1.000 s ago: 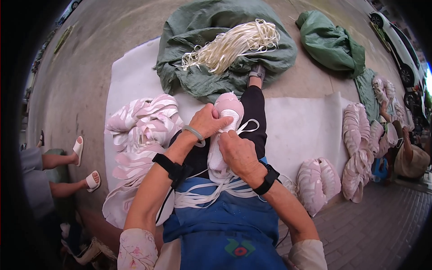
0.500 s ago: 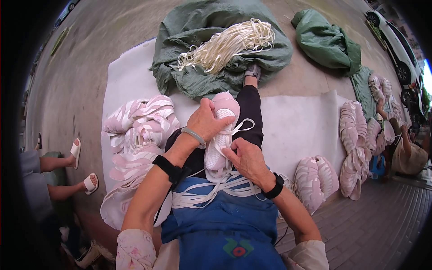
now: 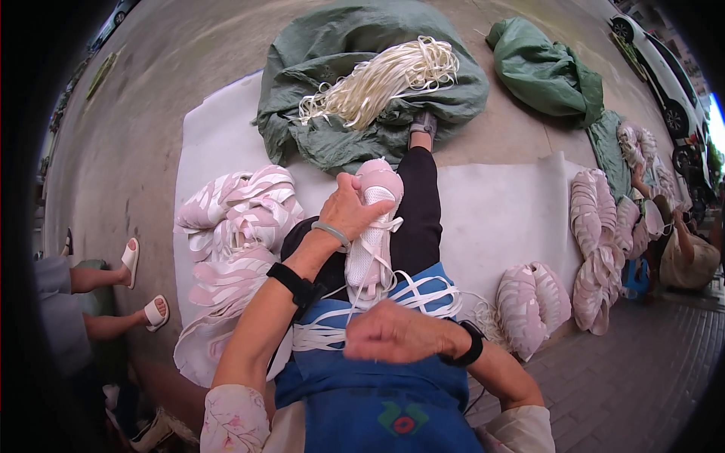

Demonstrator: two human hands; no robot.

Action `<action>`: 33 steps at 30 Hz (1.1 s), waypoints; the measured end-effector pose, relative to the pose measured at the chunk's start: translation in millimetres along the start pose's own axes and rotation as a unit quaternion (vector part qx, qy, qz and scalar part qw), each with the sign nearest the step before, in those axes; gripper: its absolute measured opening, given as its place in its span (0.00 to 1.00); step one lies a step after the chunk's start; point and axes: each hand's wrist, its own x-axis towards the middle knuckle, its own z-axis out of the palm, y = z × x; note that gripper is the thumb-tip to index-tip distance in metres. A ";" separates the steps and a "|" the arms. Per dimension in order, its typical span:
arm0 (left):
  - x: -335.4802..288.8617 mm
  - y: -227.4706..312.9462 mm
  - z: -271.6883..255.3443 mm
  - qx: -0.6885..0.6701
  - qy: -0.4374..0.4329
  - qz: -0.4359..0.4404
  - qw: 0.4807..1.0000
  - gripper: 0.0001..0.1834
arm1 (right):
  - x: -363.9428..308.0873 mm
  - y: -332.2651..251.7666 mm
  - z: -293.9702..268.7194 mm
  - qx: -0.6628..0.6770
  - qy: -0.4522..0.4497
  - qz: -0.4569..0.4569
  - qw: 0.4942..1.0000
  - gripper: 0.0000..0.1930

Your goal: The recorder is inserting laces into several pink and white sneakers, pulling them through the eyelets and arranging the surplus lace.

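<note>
A pink and white shoe upper (image 3: 370, 253) lies lengthwise over my lap, toe pointing away. My left hand (image 3: 351, 211) is closed on its far part, thumb across the white mesh tongue and fingers along the left side. A white shoelace (image 3: 387, 225) crosses the upper near that thumb. Close to my body, my right hand (image 3: 396, 332) is curled in a loose fist, blurred by motion. A thin strand of lace runs from the upper down to its fingers, whose tips are hidden. More white laces (image 3: 430, 296) spread over my blue apron (image 3: 370, 377).
Stacked pink and white uppers (image 3: 238, 219) sit at left on a white sheet (image 3: 498, 215); more uppers (image 3: 532, 306) stand at right. A cream lace bundle (image 3: 385, 79) rests on a green sack (image 3: 302, 53). Other people's legs (image 3: 113, 325) show at left, a person (image 3: 687, 257) at far right.
My right hand has moved from beside the upper down toward my body, fingers curling in. The lace loop standing off the upper's right side is drawn in. My left hand keeps its hold.
</note>
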 end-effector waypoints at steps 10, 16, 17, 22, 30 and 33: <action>1.6 -8.2 3.6 0.022 0.016 0.007 1.000 0.43 | -15.1 -99.6 43.4 0.091 -0.283 -0.230 0.927 0.13; 6.4 -25.5 13.7 -0.059 0.169 0.054 0.982 0.37 | -50.0 -110.9 25.7 -0.140 -0.098 -0.067 0.983 0.16; 4.7 -20.2 8.3 -0.098 0.181 0.063 0.976 0.32 | -54.2 -117.7 20.0 -0.220 0.012 0.024 0.975 0.18; -59.9 11.4 -43.6 -0.333 0.050 0.099 0.936 0.13 | -62.5 -106.2 -42.9 0.183 0.452 -0.082 0.869 0.15; -152.5 54.6 -73.0 -0.312 -0.014 0.164 0.936 0.09 | -67.1 -134.8 -83.0 0.521 0.346 -0.330 0.707 0.17; -171.7 63.0 -62.1 -0.264 -0.108 0.175 0.942 0.06 | -64.4 -125.9 -79.5 0.588 0.326 -0.335 0.660 0.16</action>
